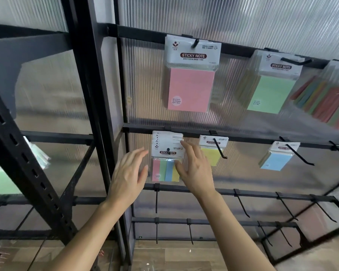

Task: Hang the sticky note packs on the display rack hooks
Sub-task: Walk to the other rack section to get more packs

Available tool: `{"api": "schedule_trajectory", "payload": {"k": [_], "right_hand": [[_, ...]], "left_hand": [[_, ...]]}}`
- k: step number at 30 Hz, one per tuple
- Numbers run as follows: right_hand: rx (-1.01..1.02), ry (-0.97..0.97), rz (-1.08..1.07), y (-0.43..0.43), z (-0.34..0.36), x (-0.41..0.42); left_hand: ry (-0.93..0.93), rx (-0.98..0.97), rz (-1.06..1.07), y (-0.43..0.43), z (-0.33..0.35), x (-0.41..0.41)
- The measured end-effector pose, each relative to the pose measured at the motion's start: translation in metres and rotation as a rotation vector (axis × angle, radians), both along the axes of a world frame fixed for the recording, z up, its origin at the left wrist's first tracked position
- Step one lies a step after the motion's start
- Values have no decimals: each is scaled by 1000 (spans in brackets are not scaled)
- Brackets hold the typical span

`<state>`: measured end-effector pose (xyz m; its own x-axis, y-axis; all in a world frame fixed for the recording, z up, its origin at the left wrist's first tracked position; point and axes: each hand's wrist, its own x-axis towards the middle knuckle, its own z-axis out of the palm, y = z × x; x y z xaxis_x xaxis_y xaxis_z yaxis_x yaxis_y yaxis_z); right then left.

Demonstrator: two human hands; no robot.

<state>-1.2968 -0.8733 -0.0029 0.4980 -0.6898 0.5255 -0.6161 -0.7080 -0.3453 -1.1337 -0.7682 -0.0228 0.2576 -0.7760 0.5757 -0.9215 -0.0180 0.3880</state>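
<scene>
The left hand (128,173) hovers spread and relaxed just left of a stack of striped sticky note packs (165,169), which hangs on a black hook (168,150) under the rack's second bar (243,136). The right hand (196,171), fingers straight, touches the stack's right edge, thumb on its front. Further right hang a yellow pack (209,155) and a blue pack (275,160).
</scene>
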Motion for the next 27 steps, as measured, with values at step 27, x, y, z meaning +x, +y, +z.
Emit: {"api": "schedule_trajectory", "payload": {"k": [27], "right_hand": [[167,307,109,174,-50,-83]], "left_hand": [[20,197,137,165,-44,-94]]}}
